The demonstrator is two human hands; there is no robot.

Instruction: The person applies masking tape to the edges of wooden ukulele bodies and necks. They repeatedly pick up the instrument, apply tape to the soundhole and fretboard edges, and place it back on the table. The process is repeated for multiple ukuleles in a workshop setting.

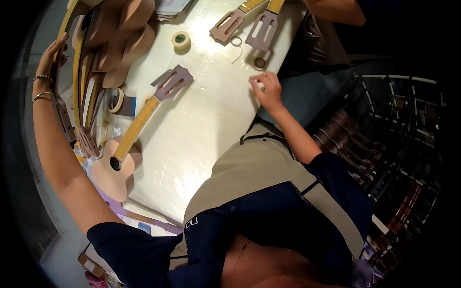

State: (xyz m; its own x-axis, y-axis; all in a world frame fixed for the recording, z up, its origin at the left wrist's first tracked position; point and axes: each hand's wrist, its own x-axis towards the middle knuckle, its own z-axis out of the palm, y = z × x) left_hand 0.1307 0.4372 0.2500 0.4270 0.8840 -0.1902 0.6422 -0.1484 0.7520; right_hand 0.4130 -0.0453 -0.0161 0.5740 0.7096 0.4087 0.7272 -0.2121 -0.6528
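Observation:
At the far left my left hand [54,52] is closed round the neck of an unfinished guitar [67,24] by the stacked guitars. Part of its fingers is hidden behind the neck. My right hand [269,92] is closed over the table's right edge, with a small white piece [260,85] showing between its fingers; its kind cannot be made out. Between my arms lies a small unfinished guitar [115,180], its neck covered in yellow tape and its slotted headstock [175,82] pointing away from me. A dark roll of tape [259,63] sits just beyond my right hand.
Stacked bare guitar bodies [137,41] crowd the left of the white table [192,144]. Masking tape rolls [181,40] [115,100] and two slotted headstocks [227,25] [262,31] lie on it. Another person's arm [336,10] reaches in at the top. Dark racks [398,101] stand at right.

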